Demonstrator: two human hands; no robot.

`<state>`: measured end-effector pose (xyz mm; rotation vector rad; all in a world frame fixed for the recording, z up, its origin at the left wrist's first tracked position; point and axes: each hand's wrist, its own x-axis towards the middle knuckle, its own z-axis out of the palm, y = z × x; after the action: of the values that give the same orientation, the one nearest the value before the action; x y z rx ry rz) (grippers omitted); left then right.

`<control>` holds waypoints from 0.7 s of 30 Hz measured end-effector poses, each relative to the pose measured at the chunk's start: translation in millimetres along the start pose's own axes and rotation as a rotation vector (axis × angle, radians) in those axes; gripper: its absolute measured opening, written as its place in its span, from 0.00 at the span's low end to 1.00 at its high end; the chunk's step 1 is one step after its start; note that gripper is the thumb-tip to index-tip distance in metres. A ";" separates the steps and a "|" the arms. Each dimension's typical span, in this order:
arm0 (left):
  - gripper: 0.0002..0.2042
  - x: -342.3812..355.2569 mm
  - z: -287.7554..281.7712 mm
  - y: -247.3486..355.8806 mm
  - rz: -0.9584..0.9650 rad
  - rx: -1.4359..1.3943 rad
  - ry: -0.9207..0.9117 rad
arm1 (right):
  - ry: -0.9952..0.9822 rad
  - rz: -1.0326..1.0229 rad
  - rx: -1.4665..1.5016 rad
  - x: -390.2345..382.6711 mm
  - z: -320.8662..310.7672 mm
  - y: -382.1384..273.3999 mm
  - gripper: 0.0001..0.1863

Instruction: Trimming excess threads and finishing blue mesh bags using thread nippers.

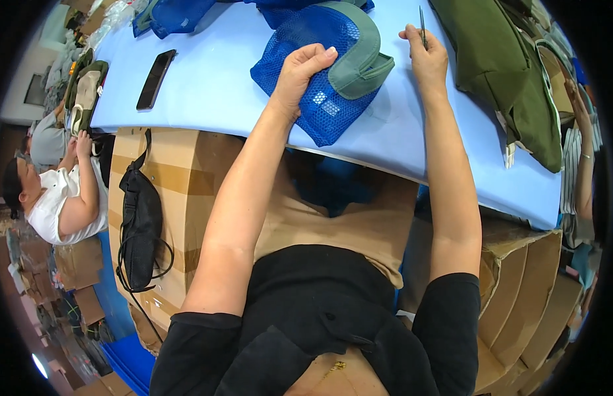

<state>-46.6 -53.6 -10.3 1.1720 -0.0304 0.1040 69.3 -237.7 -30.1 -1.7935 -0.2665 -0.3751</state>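
My left hand [301, 74] is closed on a blue mesh piece [280, 49] with a curved grey-green fabric band [351, 69] along its edge. The thumb lies on top, near the band, and the piece's lower corner reaches the table's front edge. To the right, my right hand [426, 58] is raised over the table with its fingers closed round a slim, dark, pointed metal tool [422, 26]. Its tip points away from me; its exact kind is too small to tell. The tool is apart from the mesh.
A black phone [156, 80] lies on the light-blue table [214, 99]. More blue mesh pieces [181, 14] are at the back, olive-green fabric [501, 72] at the right. Cardboard boxes [177, 191] flank my legs; a black pouch [141, 218] hangs left. Another person [65, 198] works at far left.
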 end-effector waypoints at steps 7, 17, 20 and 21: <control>0.13 -4.1 -4.1 -3.9 -0.008 0.049 -0.001 | -0.007 -0.064 0.009 -5.6 3.2 5.8 0.17; 0.14 -3.6 0.0 0.8 0.000 0.082 -0.040 | -0.015 -0.051 0.003 -6.2 -2.1 -1.0 0.17; 0.14 -5.0 -10.7 -5.9 0.025 0.141 -0.019 | -0.018 -0.029 -0.009 -10.3 3.0 -0.4 0.16; 0.14 -3.8 -12.6 -7.6 0.031 0.113 -0.030 | -0.017 -0.036 -0.006 -11.1 4.3 -1.9 0.16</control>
<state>-50.0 -45.2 -22.4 1.2865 -0.0704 0.1170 58.9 -232.9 -33.7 -1.8007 -0.3098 -0.3865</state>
